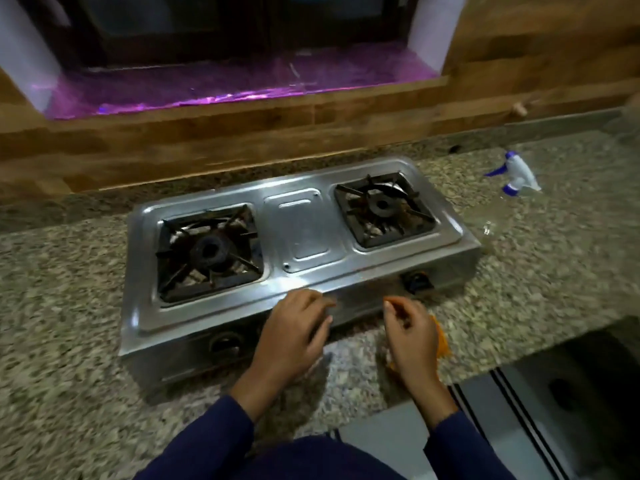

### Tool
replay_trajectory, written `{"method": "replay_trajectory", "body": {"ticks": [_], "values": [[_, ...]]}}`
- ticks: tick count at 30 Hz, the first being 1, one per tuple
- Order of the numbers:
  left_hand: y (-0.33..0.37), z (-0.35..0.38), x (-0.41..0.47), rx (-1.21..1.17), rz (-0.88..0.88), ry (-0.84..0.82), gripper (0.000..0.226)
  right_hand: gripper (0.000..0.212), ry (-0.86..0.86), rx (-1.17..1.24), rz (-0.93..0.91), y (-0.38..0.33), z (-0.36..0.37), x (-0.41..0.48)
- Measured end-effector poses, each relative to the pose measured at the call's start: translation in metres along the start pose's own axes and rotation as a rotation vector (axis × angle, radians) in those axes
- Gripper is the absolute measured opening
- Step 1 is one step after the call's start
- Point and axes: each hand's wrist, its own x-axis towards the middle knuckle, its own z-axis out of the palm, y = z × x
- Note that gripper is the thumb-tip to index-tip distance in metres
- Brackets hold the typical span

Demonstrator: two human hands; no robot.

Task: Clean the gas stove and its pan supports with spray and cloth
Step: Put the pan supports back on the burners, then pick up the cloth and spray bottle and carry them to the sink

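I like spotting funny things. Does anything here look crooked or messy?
Yes. The stove sits slanted on the counter, its right end closer to the wall. Both pan supports look blackened and crusty beside the shiny steel.

A home kitchen, judging by the two-burner steel gas stove point(304, 233) on a speckled granite counter point(69, 306), wood-patterned wall point(242, 133) behind, spray bottle point(519, 174) lying nearby.
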Motion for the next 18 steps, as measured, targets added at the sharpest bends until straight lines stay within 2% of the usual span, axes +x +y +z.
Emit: {"method": "replay_trajectory", "body": {"ticks": [2,4,7,9,11,15,18], "values": [[0.018,0.032,0.002,-0.07,0.087,-0.13,0.02,0.014,0.07,-0.107,0.149,0.031,-0.024,-0.007],[0.028,0.06,0.003,-0.135,0.078,-0.297,0.023,0.02,0.041,-0.174,0.31,0.052,-0.039,-0.009],[0.039,0.093,0.004,-0.26,-0.145,-0.546,0.032,0.029,-0.064,-0.168,0.524,0.07,-0.048,-0.012],[0.04,0.109,0.007,-0.36,-0.314,-0.647,0.033,0.022,-0.086,-0.139,0.551,0.076,-0.049,-0.013],[0.037,0.121,0.009,-0.453,-0.441,-0.68,0.029,0.011,-0.087,-0.112,0.506,0.073,-0.048,-0.014],[0.036,0.135,0.021,-0.682,-0.671,-0.731,0.023,0.01,-0.064,0.179,0.597,0.056,-0.051,-0.018],[0.044,0.139,0.042,-0.872,-0.69,-0.838,0.036,0.011,-0.042,0.337,0.661,0.042,-0.053,-0.021]]}}
